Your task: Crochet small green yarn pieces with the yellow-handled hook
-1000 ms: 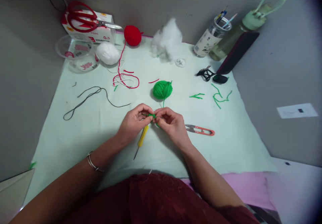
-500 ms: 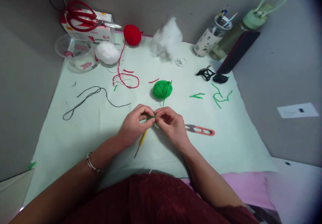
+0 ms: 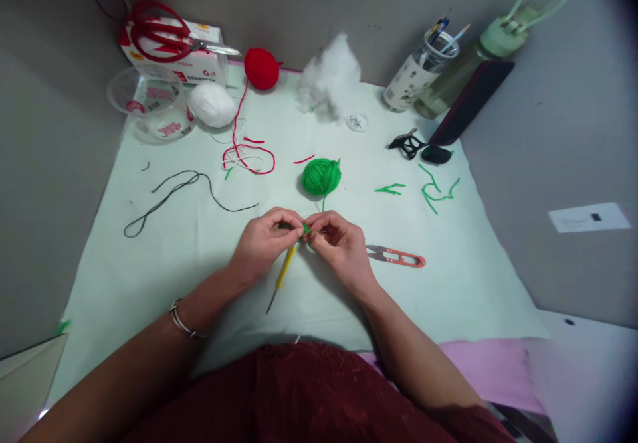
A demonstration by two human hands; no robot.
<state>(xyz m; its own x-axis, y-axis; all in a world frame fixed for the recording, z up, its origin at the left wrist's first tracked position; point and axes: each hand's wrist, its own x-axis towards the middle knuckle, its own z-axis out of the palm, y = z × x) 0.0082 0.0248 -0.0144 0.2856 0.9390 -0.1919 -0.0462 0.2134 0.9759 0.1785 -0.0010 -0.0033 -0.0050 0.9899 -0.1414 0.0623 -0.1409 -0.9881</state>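
My left hand (image 3: 262, 244) and my right hand (image 3: 339, 244) meet at the middle of the pale green mat (image 3: 149, 264). Both pinch a small piece of green yarn work (image 3: 304, 229) between their fingertips. A strand runs from it up to the green yarn ball (image 3: 321, 177) just beyond the hands. A yellow-handled crochet hook (image 3: 282, 275) pokes out below my left hand, its metal tip pointing toward me; whether the hand grips it I cannot tell.
Orange thread snips (image 3: 397, 257) lie right of my right hand. Farther back: red yarn ball (image 3: 262, 68), white yarn ball (image 3: 213, 104), stuffing (image 3: 331, 74), red scissors (image 3: 164, 31) on a box, plastic bowl (image 3: 149, 101), pen jar (image 3: 419, 71), bottle (image 3: 478, 48). Black cord (image 3: 174, 194) lies left.
The fingers of both hands have shifted slightly on the green yarn piece; the crochet hook's handle has moved a little. Hands stay in the same place.
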